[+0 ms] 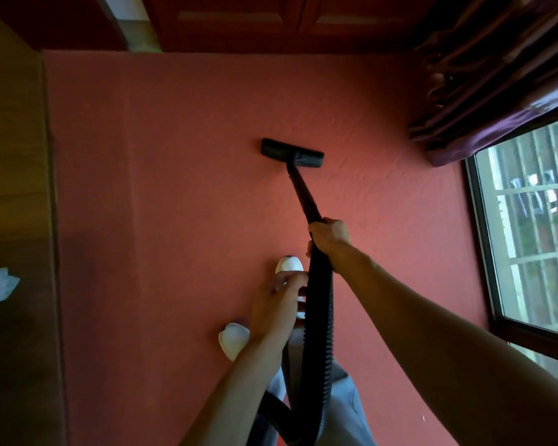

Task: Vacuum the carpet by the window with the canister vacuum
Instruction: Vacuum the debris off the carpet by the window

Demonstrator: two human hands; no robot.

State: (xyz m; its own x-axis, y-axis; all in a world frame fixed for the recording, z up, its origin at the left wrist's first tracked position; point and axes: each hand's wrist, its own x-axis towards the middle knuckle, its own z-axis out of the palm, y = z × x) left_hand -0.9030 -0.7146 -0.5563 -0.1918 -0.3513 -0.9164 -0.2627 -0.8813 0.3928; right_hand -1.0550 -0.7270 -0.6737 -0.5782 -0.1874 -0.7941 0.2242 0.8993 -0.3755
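Lowest in the frame, the ribbed hose [317, 349] drops past the trouser legs and doubles back at the bottom edge. I judge that this loop could catch a white shoe [234, 339] on a step, or kink and choke the suction. I cannot see the canister itself.

Just left of the hose, the left hand [276, 305] has its fingers loosely bent. I cannot tell whether it actually holds the hose. Higher in the frame, apart from it, the right hand [329, 238] is clamped round the top of the wand [303, 191].

The floor head [292, 152] lies flat on the red carpet [174, 204] at centre frame. The carpet looks wrinkled toward the window [528, 226] at right, so a hard push may ruck it. At upper right the curtain [496, 91] hem seems to reach the floor, and if the head strays there I'd expect it to suck the fabric in.
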